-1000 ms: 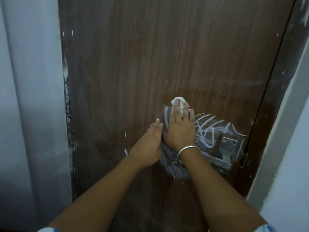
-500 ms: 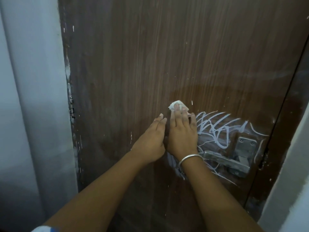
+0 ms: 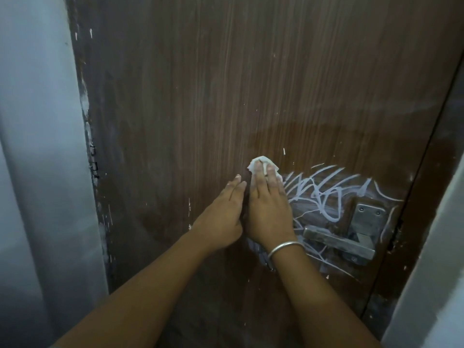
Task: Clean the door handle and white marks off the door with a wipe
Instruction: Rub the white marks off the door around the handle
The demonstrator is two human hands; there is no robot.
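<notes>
A brown wooden door (image 3: 226,84) fills the view. White scribbled marks (image 3: 324,194) cover it left of and above the metal lever handle (image 3: 339,243), whose square plate (image 3: 367,219) sits above it. My right hand (image 3: 268,209), a silver bangle on its wrist, presses a white wipe (image 3: 261,163) flat against the door at the left edge of the marks; only the wipe's top shows past the fingertips. My left hand (image 3: 223,217) lies flat on the door right beside it, fingers straight, touching the right hand's side.
A pale wall (image 3: 37,172) runs down the left of the door, and the dark door frame (image 3: 426,197) and a light wall (image 3: 442,272) stand at the right. Small white paint flecks (image 3: 284,151) dot the wood.
The view has shifted left, so the handle and marks sit further right in frame. Both hands stay pressed on the door; the wiped patch under my right hand shows fewer marks.
</notes>
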